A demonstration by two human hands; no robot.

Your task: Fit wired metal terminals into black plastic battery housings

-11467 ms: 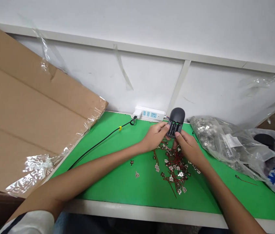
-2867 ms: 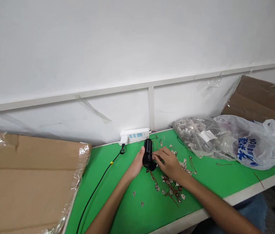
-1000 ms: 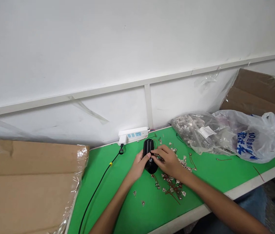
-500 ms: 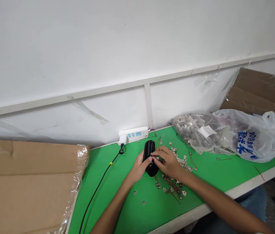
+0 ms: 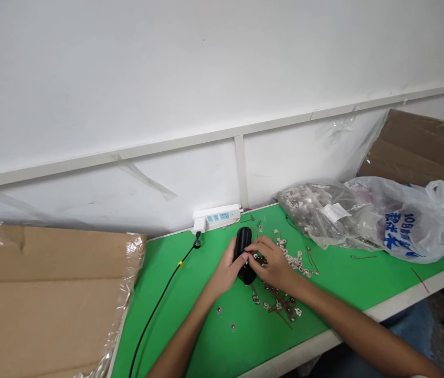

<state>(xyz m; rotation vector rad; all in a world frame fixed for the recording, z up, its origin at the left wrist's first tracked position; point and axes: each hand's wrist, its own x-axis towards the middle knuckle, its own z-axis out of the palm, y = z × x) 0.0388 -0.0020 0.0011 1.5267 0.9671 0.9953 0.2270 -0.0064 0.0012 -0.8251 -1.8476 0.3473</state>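
Note:
A glossy black oblong plastic case (image 5: pixel 243 240) stands near the middle of the table, its long side pointing away from me. My left hand (image 5: pixel 225 270) is closed around its left side, with the thumb over the top face. From the right, my right hand (image 5: pixel 274 264) has its thumb and fingertips pinched together at the middle of the case. Whatever those fingertips hold is too small and too covered to name. Beside and under my right hand lie many small silvery metal tabs (image 5: pixel 295 260), some with thin brown wires (image 5: pixel 282 306) attached.
A white power strip (image 5: pixel 222 216) with a plugged-in black cable (image 5: pixel 158 302) sits at the back of the green table (image 5: pixel 190 283). Clear plastic bags (image 5: pixel 363 215) lie at the back right. Cardboard (image 5: pixel 49 304) covers the left, and more cardboard (image 5: pixel 422 152) leans at the right.
Hands and case hold nearly the same pose. The whole view has shifted very slightly, and my right fingertips have barely moved on the case.

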